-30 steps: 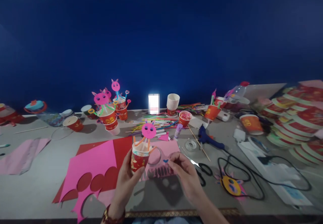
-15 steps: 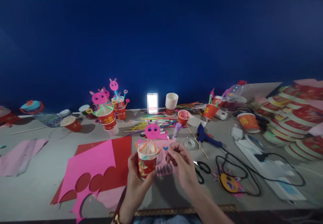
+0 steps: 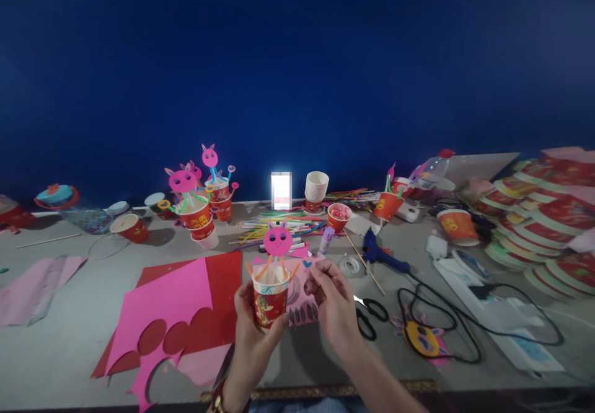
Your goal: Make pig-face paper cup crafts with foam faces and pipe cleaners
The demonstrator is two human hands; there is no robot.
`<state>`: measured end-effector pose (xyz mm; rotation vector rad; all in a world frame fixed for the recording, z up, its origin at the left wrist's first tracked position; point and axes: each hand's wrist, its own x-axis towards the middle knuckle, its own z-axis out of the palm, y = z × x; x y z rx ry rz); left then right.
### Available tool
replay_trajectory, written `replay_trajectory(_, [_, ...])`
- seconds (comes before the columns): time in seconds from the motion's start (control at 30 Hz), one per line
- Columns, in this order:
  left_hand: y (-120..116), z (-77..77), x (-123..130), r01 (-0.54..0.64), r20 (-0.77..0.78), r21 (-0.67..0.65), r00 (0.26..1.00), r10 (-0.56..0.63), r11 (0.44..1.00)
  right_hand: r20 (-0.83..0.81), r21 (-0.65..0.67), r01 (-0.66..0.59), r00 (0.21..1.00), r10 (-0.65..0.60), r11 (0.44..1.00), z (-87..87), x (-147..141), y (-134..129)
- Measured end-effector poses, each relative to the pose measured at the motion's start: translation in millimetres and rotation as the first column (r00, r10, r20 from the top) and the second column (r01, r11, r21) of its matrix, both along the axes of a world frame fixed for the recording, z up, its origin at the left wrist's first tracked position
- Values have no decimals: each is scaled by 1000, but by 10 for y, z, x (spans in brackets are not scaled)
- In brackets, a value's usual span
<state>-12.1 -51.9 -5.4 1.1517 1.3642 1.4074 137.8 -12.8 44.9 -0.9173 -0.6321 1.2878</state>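
My left hand is wrapped round a red and white paper cup, held upright. Out of the cup rise orange strips and a round pink face with small ears. To the right, my right hand is closed, its thumb and index finger pinching a small piece at the fingertips. A small blue heart shows just beyond those fingertips. Behind and between the hands lies a light pink sheet with a row of dark leaf shapes.
Black scissors, a blue glue gun and its looped cable lie right. Pink sheet with round cutouts rests on red paper at left. Decorated cups stand behind; stacked cups and coloured sticks are further back.
The pink face has tilted slightly left and towards me with the orange strips. My right hand has shifted little, while the blue heart sits slightly higher.
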Motion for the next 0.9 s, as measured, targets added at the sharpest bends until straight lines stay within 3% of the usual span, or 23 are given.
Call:
replay_trajectory(0.2, [16,-62,-9,16,-24,10,1000,-15,1000,15,-5,-5,1000,5,1000,-1,-29,-9])
replay_trajectory(0.3, [18,-37,-18,-39,18,-7,999,39,999,-16,-6,11,1000,-11,1000,-6,0,8])
replay_trajectory(0.4, [46,68,-62,-65,239,-58,968,77,996,-77,-26,10,997,-12,1000,-25,56,30])
replay_trajectory(0.5, [98,219,-92,11,472,-69,881,23,998,-110,-72,-62,992,54,996,-52,71,26])
replay_trajectory(0.57, [128,280,-72,81,510,-60,859,-39,995,-101,-101,-106,990,96,989,-66,41,0])
replay_trajectory(0.7, [154,213,37,182,532,-75,839,-115,980,-73,-166,-165,985,155,972,-80,-44,-68])
replay_trajectory(0.8, [166,128,83,152,578,-87,812,-74,984,-68,-164,-163,986,154,973,-98,-55,-82])
replay_trajectory(0.9, [196,159,28,104,571,-64,819,-49,993,-53,-113,-135,990,130,984,-133,16,-55])
